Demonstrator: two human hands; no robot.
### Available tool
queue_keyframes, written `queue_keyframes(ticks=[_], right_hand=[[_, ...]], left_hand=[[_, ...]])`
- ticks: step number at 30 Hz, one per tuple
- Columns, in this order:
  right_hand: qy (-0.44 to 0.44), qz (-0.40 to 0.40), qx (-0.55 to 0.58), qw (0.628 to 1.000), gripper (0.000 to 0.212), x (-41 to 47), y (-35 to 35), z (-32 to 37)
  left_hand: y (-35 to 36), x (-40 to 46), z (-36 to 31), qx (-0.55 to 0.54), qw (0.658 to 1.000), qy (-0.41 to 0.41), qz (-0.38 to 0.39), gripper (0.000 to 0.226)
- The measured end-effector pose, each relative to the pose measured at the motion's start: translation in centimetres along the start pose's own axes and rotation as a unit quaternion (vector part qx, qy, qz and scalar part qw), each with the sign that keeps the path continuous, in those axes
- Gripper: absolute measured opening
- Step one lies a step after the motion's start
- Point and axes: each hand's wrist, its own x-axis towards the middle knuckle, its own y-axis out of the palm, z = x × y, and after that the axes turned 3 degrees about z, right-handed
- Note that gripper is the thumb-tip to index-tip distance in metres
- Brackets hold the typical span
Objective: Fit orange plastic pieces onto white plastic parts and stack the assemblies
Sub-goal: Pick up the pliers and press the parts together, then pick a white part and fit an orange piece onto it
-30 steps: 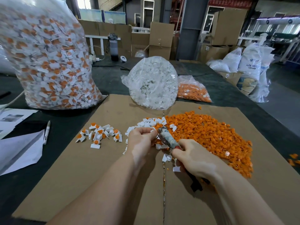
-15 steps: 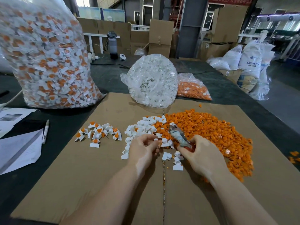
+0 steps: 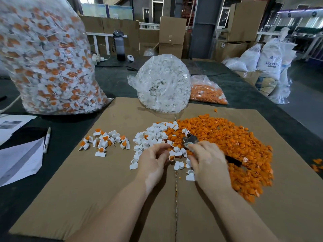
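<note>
Fingers (image 3: 161, 151) of the left hand (image 3: 152, 161) are curling inward and pinching a small white plastic part with an orange plastic piece (image 3: 172, 158) seated in it, just right of that hand. Both forearms are reaching in from the bottom edge, palms facing down over the flat brown cardboard sheet (image 3: 87, 189).

Right hand (image 3: 208, 161) is sitting just right of the left one, fingers wrapping around a metal plier-like tool with a dark handle (image 3: 189, 140); its head is poking out past the knuckles and the handle is sticking out to the right. Bit blurry, so can't tell exactly how the tool's tips are standing.

Between the hands and beyond them, the loose white plastic parts (image 3: 153, 137) are lying scattered on the cardboard, touching the big heap of loose orange plastic pieces (image 3: 227, 140) on the right. Left of the hands, a small cluster of finished white-and-orange assemblies (image 3: 104, 141) is lying on the cardboard.
</note>
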Motion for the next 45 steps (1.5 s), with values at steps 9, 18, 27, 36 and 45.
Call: queue_keyframes(ticks=[9,18,27,36,45], right_hand=[[-0.044,-0.052,0.165,0.984,0.017,-1.5,1.2,1.9],[-0.016,-0.044,0.170,0.984,0.018,-2.0,0.9,2.0],[-0.045,-0.021,0.153,0.987,0.014,-2.1,0.8,2.1],[-0.054,-0.027,0.117,0.991,0.015,-2.1,1.1,2.1],[-0.023,-0.063,0.146,0.987,0.007,-2.2,1.0,2.1]], left_hand=[[-0.5,-1.3,0.1,0.017,0.996,0.041,0.072,0.038],[-0.2,-1.4,0.0,0.096,0.991,0.070,0.059,0.032],[-0.3,-1.5,0.1,0.133,0.986,0.084,0.054,0.031],[-0.2,-1.7,0.0,0.129,0.987,0.083,0.057,0.030],[-0.2,-2.1,-0.2,0.106,0.988,0.114,0.007,0.023]])
